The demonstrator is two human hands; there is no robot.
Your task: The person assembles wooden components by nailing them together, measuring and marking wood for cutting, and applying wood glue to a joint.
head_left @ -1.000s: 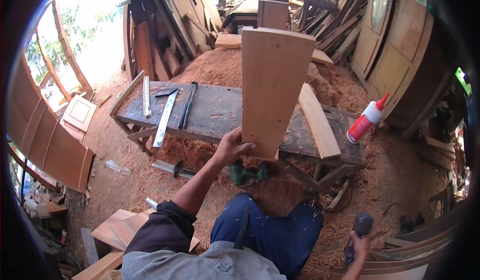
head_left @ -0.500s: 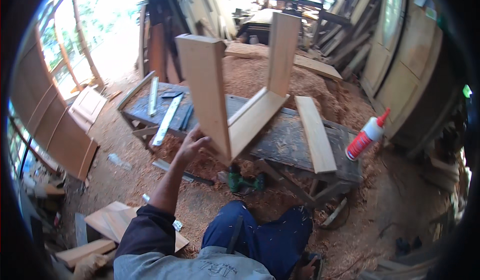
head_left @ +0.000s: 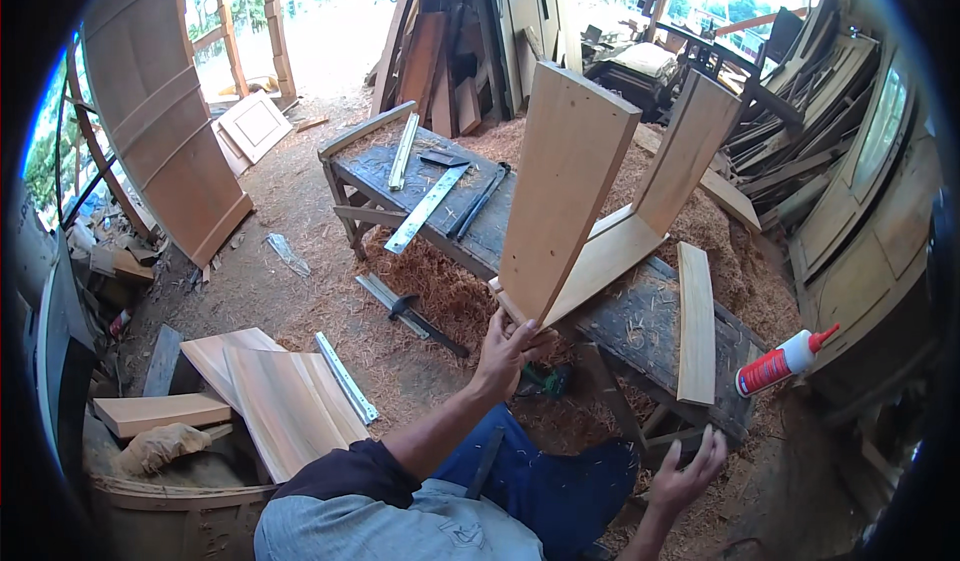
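Note:
My left hand (head_left: 508, 351) grips the near bottom corner of a U-shaped wooden frame, made of two upright boards (head_left: 560, 191) joined by a bottom board (head_left: 600, 266) resting over the dark workbench (head_left: 450, 233). My right hand (head_left: 690, 466) is open and holds nothing, below the bench's right end. A loose plank (head_left: 695, 321) and a red-and-white glue bottle (head_left: 775, 366) are on that end. On the left part lie a metal rail (head_left: 402, 151), a square (head_left: 425, 211) and a dark bar-like tool (head_left: 478, 199). A green drill (head_left: 548, 379) is partly hidden under the bench.
Boards (head_left: 290, 411) and a rail (head_left: 345, 371) lie at lower left, a long tool (head_left: 400, 316) on the floor. A large panel (head_left: 160, 141) stands left. Lumber (head_left: 430, 71) leans at the back, doors (head_left: 860, 211) stand right, and shavings (head_left: 720, 256) are piled behind the bench.
The view has swung left, and the frame's second upright now shows. My right hand held a dark tool low at right and is now raised, empty. My left hand keeps its grip.

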